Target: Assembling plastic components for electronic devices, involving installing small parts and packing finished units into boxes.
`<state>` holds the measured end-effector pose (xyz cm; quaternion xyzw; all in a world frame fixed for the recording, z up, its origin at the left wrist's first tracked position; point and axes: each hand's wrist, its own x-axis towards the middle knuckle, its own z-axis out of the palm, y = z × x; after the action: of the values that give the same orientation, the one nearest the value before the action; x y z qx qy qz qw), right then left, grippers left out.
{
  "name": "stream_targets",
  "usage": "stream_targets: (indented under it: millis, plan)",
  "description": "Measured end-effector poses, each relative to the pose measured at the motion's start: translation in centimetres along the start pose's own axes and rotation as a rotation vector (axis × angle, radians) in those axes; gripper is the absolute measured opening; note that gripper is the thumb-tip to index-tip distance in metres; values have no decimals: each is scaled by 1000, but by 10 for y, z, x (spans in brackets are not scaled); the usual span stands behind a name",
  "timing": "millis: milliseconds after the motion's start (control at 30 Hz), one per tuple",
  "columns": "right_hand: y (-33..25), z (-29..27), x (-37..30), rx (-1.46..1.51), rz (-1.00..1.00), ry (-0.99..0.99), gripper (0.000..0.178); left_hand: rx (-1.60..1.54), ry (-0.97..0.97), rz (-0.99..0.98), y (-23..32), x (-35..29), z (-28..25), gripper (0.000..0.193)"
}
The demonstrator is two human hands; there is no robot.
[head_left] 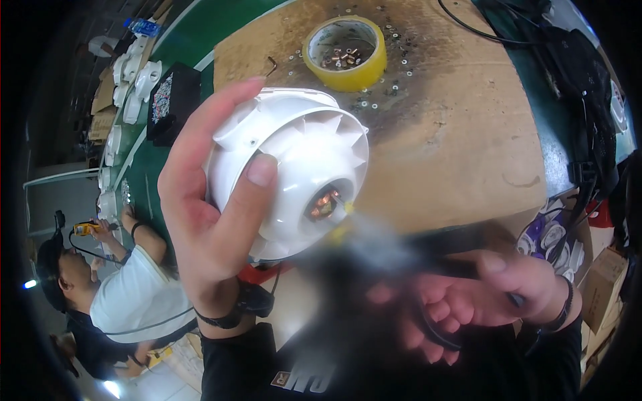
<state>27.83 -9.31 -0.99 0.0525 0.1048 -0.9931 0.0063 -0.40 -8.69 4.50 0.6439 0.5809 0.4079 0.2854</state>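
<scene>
A white, round plastic fan housing (294,150) with vanes around its rim is tilted up in my left hand (210,194). The thumb presses on its face and the fingers wrap behind it. Copper windings (326,203) show inside the round opening in its middle. My right hand (468,301) grips a black-handled tool (441,262) that resembles pliers; motion blur hides its exact kind. The tool's blurred grey front end points toward the opening. A small yellow piece (348,208) is by the opening's edge; whether the tool touches it I cannot tell.
Cardboard (461,147) covers the green bench. On it lie a yellow tape roll (351,81) holding small metal parts, scattered washers (374,105) and a hex key (271,65). A black bin (172,107) and white housings (147,80) are left, beside a co-worker (140,281). Black cables (568,87) lie right.
</scene>
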Motion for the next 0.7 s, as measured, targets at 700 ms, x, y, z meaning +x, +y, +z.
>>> stream_targets:
  millis: [700]
  plan:
    - [10,-10,12,221,-29,-161,53,152,-28,175,0,-8,4,61]
